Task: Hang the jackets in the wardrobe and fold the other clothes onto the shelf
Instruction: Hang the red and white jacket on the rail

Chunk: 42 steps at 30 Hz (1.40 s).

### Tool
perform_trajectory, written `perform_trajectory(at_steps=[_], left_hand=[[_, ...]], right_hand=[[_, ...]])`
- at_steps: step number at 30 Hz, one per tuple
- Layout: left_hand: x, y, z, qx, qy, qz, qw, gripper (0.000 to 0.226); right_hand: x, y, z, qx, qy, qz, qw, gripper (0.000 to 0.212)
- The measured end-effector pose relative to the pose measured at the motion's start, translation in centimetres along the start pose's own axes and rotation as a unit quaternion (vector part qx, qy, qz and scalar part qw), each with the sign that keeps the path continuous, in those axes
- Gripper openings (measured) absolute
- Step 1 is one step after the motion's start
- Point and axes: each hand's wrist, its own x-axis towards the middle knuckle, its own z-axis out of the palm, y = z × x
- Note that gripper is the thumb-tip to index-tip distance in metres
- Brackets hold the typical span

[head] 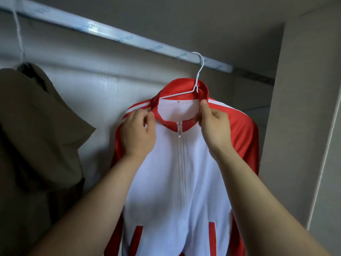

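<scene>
Jacket (182,163) hem cut off by bottom edge, well below both grips. Hanger (198,78) shoulders hidden inside the collar, between the two grips; only hook and one arm show. Left hand (137,133) fingertips tucked behind collar fabric. Rail (110,34) lettering blurred, partly unreadable. Olive garment (36,135), left of the left grip, cut off by frame edge; its hanger hidden.

Jacket on hanger at the rail's right end

The jacket (177,163) hangs from a hanger (200,71) hooked on the rail (110,34) at 1 o'clock; another garment (36,135) hangs at 9 o'clock; the wardrobe wall (291,126) stands at 3 o'clock.
</scene>
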Motion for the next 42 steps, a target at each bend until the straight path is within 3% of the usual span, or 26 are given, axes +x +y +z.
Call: perform_trajectory(at_steps=[3,5,10,14,18,25,33,38,42], left_hand=[[2.2,-3.0,0.2,0.029,0.057,-0.094,0.994,0.016],[3.2,-4.9,0.6,0.044,-0.001,-0.141,0.989,0.025],[4.8,-7.5,1.8,-0.082,-0.13,-0.166,0.974,0.028],[5.2,-7.3,2.5,-0.036,-0.139,-0.088,0.986,0.023],[6.5,-6.2,2.3,-0.004,-0.142,-0.06,0.988,0.04],[10.0,-1.4,3.6,0.05,-0.28,-0.005,0.959,0.044],[12.0,-2.3,4.1,-0.021,-0.323,-0.09,0.942,0.037],[12.1,-2.2,4.1,-0.107,-0.364,-0.176,0.908,0.036],[11.9,-2.4,3.7,-0.12,-0.348,-0.163,0.915,0.054]], right_hand=[[1.7,0.9,-0.5,-0.156,0.109,-0.064,0.98,0.039],[2.7,1.3,-0.7,-0.252,0.153,-0.103,0.95,0.023],[5.5,2.1,-0.9,-0.357,0.088,-0.137,0.92,0.037],[6.7,2.7,-1.0,-0.346,0.045,-0.157,0.924,0.035],[7.3,3.1,-0.8,-0.314,0.057,-0.149,0.936,0.033],[7.7,3.1,-0.5,-0.259,0.058,-0.127,0.956,0.025],[8.1,3.3,-0.1,-0.3,0.076,-0.105,0.945,0.016],[8.3,3.1,-0.7,-0.322,0.075,-0.113,0.937,0.02],[8.3,3.0,-1.2,-0.316,0.054,-0.106,0.941,0.022]])
